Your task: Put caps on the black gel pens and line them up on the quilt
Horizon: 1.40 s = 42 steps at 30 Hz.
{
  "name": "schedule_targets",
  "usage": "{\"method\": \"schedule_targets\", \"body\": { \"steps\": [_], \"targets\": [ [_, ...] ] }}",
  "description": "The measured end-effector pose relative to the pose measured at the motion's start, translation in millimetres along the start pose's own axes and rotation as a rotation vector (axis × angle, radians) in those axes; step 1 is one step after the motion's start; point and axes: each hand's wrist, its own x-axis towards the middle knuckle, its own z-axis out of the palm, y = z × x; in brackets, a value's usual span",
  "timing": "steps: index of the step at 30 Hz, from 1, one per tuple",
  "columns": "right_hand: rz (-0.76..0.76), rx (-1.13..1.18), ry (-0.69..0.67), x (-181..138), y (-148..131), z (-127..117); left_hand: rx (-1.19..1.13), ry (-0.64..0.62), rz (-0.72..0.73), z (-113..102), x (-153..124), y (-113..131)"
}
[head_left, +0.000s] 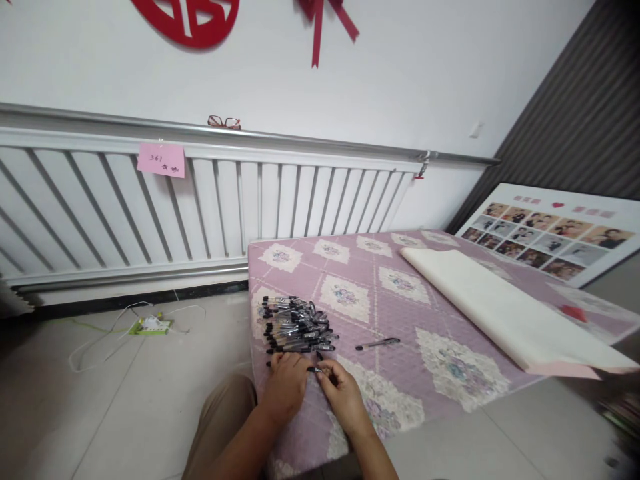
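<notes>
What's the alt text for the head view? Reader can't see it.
Two bare hands meet over a small dark pen part at the near edge of a pink quilted mattress: left hand, right hand. A pile of black pens lies just beyond them, a single pen to its right, and a white paper roll farther right.

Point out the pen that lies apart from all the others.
It is the black-capped clear pen alone on the pink quilted mat, right of the pen pile and beyond the right hand; no pen touches it.
</notes>
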Motion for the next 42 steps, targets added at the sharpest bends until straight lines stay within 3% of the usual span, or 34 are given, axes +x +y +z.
{"method": "schedule_targets", "body": {
  "steps": [10, 26, 36, 42],
  "targets": [
    [-0.091, -0.130, -0.027, 1.7, -5.8, -1.8, -0.048, 0.053, 0.012, 2.9, 0.0, -2.2],
    [-0.092, -0.281, -0.025, -1.5, -1.3, 0.4, -0.009, -0.002, 0.055, 5.7, -0.1, -4.4],
    [-0.104, -0.227, -0.064, -2.1, -1.8, 0.2, -0.018, 0.011, 0.050, 9.3, 0.1, -6.3],
    [-0.077, -0.198, 0.006, -2.0, 0.0, -0.4, -0.038, 0.021, 0.008, 11.6, 1.3, -6.7]
  ]
}}
